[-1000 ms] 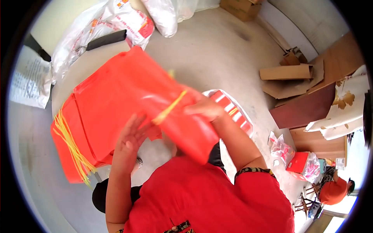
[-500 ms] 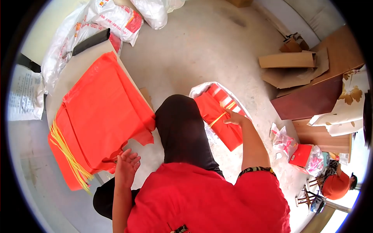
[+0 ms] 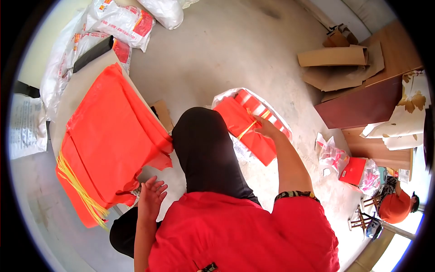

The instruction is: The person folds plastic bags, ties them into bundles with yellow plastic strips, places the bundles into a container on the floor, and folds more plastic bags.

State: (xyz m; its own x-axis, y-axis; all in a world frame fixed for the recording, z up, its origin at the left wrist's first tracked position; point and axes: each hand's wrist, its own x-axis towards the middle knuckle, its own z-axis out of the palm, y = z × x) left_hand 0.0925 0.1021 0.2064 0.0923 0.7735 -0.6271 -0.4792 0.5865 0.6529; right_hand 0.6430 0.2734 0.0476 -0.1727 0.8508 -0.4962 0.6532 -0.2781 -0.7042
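A stack of red cloth (image 3: 113, 122) covers much of the table on my left, with loose yellow cords (image 3: 79, 190) along its near left side. My left hand (image 3: 152, 195) is held palm up by the stack's near right corner, fingers apart and holding nothing. On the floor beyond my right knee, a folded red cloth bundle (image 3: 231, 117) tied with yellow cord lies tilted across an open white sack (image 3: 286, 124). More red and white pieces show inside the sack. My right hand (image 3: 267, 128) is closed at the bundle's tied middle; its fingertips are partly hidden.
White printed sacks (image 3: 120, 20) lie beyond the table. A black roll (image 3: 93, 53) rests on the table's far end. Cardboard boxes (image 3: 333, 56) and a dark red panel (image 3: 358, 106) stand at right. Farther right, a person (image 3: 394, 206) sits near a red box (image 3: 352, 171).
My view has shifted slightly, moving the table and sack left in it. My right hand stays at the bundle's cord, fingers drawn closer to it. My left hand stays open by the stack.
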